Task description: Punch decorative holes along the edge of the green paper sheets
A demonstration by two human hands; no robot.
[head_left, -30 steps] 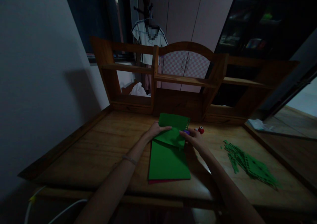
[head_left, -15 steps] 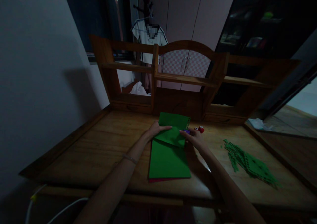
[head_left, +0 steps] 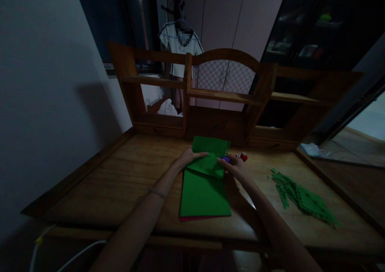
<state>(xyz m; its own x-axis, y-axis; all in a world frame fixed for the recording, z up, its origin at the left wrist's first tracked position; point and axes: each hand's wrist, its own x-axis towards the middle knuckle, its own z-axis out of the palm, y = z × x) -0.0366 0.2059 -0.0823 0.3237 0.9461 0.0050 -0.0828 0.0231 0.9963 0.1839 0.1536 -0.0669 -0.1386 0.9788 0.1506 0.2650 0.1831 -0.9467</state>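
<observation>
A sheet of green paper (head_left: 210, 145) with a row of small punched holes along its right edge is raised above a stack of green paper (head_left: 204, 195). My left hand (head_left: 188, 157) grips the sheet's left side, thumb lying on top and fingers underneath. At the right edge, my right hand (head_left: 236, 167) is closed around a small purple craft punch (head_left: 225, 159), partly hidden by the fingers. The punch sits over the sheet's edge, just below the row of holes. Beyond the right hand stand two small red punches (head_left: 243, 157) with white tops.
On the right of the wooden desk (head_left: 120, 175) lies a pile of green punched sheets and strips (head_left: 303, 195). A wooden shelf unit (head_left: 222, 95) runs along the back edge. White cables (head_left: 81, 256) hang at the front left.
Both hands, the sheet and the punch keep almost the same place; the whole view has shifted very slightly.
</observation>
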